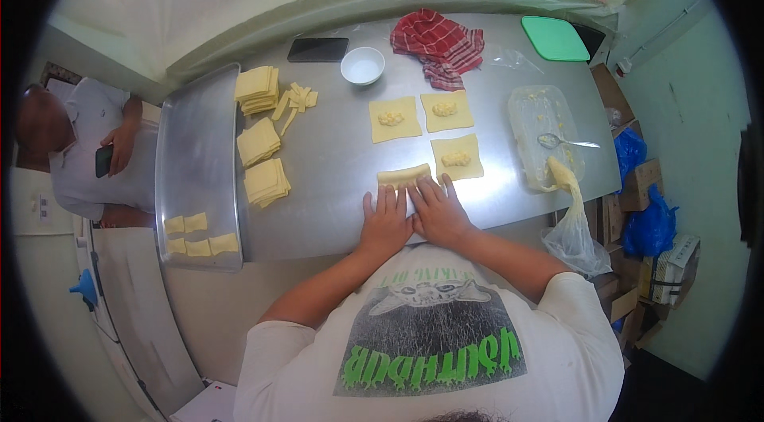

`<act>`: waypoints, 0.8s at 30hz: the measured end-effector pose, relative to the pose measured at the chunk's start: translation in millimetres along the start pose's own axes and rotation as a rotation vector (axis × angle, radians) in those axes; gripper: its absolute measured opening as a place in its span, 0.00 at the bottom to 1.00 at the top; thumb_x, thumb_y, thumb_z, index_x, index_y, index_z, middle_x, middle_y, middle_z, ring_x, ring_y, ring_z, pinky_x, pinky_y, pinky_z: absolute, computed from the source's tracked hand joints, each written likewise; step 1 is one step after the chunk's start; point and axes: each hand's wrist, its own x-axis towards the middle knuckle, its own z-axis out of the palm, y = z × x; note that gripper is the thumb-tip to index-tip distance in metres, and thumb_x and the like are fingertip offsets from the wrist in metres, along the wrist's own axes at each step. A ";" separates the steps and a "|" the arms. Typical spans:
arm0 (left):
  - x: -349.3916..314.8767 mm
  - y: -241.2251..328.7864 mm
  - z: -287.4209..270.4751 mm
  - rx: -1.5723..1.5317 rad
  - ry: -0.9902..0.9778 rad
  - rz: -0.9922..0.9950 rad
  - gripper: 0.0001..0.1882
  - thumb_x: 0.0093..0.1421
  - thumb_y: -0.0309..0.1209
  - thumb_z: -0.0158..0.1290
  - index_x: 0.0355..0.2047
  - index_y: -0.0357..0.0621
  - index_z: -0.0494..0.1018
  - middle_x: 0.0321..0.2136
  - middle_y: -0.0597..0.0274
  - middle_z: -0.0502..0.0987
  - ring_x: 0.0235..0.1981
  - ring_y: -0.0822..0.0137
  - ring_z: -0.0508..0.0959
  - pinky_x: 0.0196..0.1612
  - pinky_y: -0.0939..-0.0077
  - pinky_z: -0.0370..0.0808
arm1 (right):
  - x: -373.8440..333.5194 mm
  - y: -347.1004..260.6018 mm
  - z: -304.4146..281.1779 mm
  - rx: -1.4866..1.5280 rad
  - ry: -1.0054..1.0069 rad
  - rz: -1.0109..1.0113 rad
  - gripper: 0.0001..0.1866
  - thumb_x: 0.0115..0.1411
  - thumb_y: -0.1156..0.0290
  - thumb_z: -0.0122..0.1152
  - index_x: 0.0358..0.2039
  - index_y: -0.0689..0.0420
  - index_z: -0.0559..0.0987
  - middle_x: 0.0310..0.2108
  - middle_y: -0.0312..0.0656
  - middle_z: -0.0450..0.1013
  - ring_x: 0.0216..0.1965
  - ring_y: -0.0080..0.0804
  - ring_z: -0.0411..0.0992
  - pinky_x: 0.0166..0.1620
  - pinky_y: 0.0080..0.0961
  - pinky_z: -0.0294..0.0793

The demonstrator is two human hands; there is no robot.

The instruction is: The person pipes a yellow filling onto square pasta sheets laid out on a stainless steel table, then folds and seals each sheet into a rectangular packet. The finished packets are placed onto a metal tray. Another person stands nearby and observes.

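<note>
A folded piece of pale yellow dough (403, 176) lies on the metal table near its front edge. My left hand (386, 223) and my right hand (439, 215) rest side by side against its near edge, fingers stretched out and thumbs close together. Neither hand grips anything. Just beyond are three flat dough squares, each topped with a small heap of pale filling: one at the far left (382, 134), one at the far right (458, 121) and one beside my right fingertips (469, 147). The underside of the folded dough is hidden.
Left are three dough stacks (267, 182), scraps (298, 97) and a metal tray (191, 159) with small dough pieces. A white bowl (363, 66), checked cloth (438, 40) and green lid (555, 38) lie behind. Right: plastic container (525, 108), spoon (569, 141). Another person (111, 136) holds a phone.
</note>
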 end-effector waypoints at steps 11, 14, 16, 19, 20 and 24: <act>-2.9 14.3 -9.1 -0.002 -0.045 -0.103 0.38 0.62 0.46 0.55 0.66 0.35 0.63 0.64 0.45 0.63 0.69 0.51 0.59 0.66 0.32 0.49 | -12.0 2.9 -0.6 0.115 0.038 0.075 0.32 0.62 0.59 0.57 0.62 0.66 0.70 0.61 0.56 0.66 0.67 0.48 0.61 0.69 0.63 0.50; -11.9 9.0 3.7 -0.007 0.028 -0.048 0.37 0.63 0.45 0.54 0.65 0.34 0.63 0.65 0.45 0.64 0.69 0.52 0.59 0.67 0.34 0.49 | -15.8 -2.2 8.2 0.136 0.113 0.057 0.32 0.61 0.59 0.59 0.61 0.67 0.72 0.61 0.55 0.66 0.67 0.47 0.62 0.70 0.63 0.51; -9.9 4.1 8.4 -0.051 -0.011 0.014 0.36 0.63 0.44 0.53 0.66 0.34 0.64 0.67 0.43 0.63 0.71 0.52 0.59 0.69 0.36 0.48 | -11.0 -4.2 5.3 0.121 0.119 0.032 0.32 0.60 0.59 0.60 0.60 0.67 0.73 0.61 0.55 0.66 0.67 0.48 0.62 0.69 0.64 0.51; -5.2 -0.9 8.8 -0.105 -0.021 0.060 0.36 0.64 0.44 0.53 0.66 0.35 0.64 0.67 0.42 0.63 0.71 0.51 0.59 0.69 0.35 0.47 | -6.2 -1.7 8.0 0.055 0.079 0.005 0.34 0.60 0.56 0.60 0.61 0.68 0.72 0.66 0.57 0.63 0.69 0.49 0.59 0.70 0.65 0.50; -4.3 -2.4 8.3 -0.128 -0.057 0.053 0.37 0.63 0.44 0.54 0.68 0.35 0.62 0.69 0.41 0.61 0.72 0.51 0.58 0.69 0.33 0.45 | -5.2 1.7 7.0 0.044 0.091 -0.002 0.34 0.60 0.56 0.60 0.61 0.68 0.72 0.66 0.57 0.63 0.69 0.49 0.59 0.70 0.65 0.50; -6.0 -6.0 -1.6 -0.207 0.014 -0.030 0.44 0.61 0.45 0.56 0.70 0.30 0.55 0.71 0.36 0.54 0.74 0.47 0.53 0.69 0.30 0.42 | 0.1 -1.5 -12.3 0.076 0.035 0.081 0.39 0.63 0.53 0.55 0.65 0.69 0.64 0.71 0.59 0.55 0.73 0.52 0.53 0.69 0.72 0.42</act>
